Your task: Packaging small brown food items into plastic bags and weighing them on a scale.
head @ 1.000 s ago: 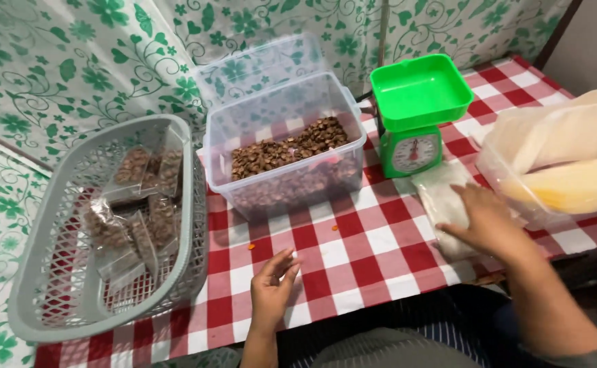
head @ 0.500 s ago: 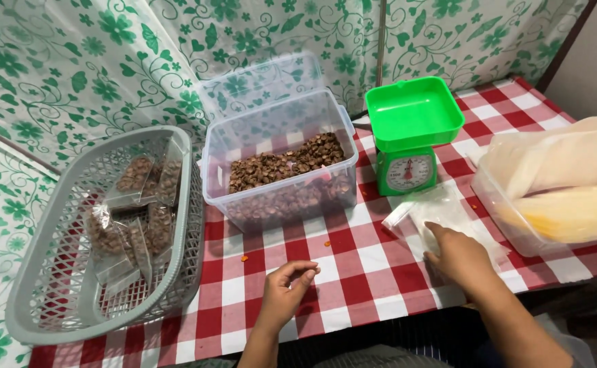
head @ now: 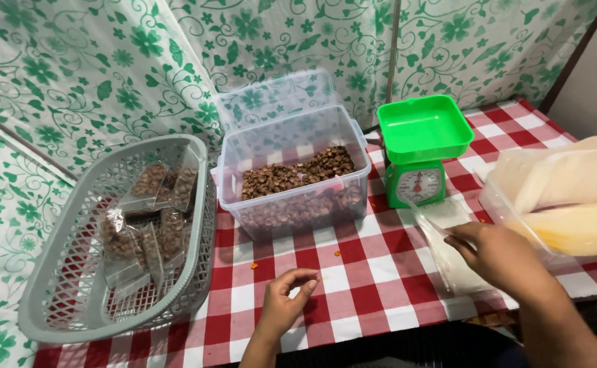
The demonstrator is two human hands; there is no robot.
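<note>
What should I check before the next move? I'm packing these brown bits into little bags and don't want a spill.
1. Right hand on a clear bag: ok, fingers rest on it by the scale.
2. Bag mouth open: cannot tell, the plastic lies flat.
3. Left hand free: ok, it looks empty, fingers curled above the checked cloth.
4. Clear box open and stocked: ok, lid tipped back, brown bits inside.
5. Green scale tray clear: ok, nothing on it.
6. Grey basket has room: ok, a few filled bags, space left.
</note>
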